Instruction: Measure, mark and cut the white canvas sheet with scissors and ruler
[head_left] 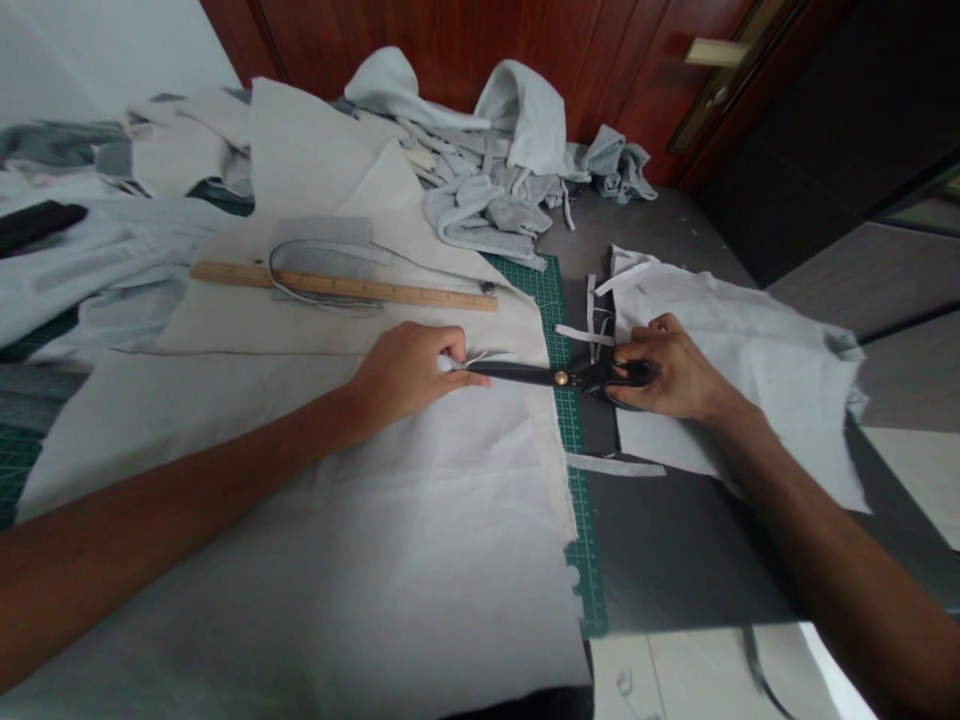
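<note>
A large white cloth lies flat over the green cutting mat. My left hand is closed, pinching a small fold of that cloth at the tip of the blades. Black scissors lie low across the cloth's right edge, blades pointing left. My right hand is wrapped around their handles. Thin white cut strips lie on the dark table beside the mat.
A wooden ruler and a grey cord lie behind my left hand. Heaped grey and white garments fill the back. Another white cloth piece lies at right. A red-brown door stands behind.
</note>
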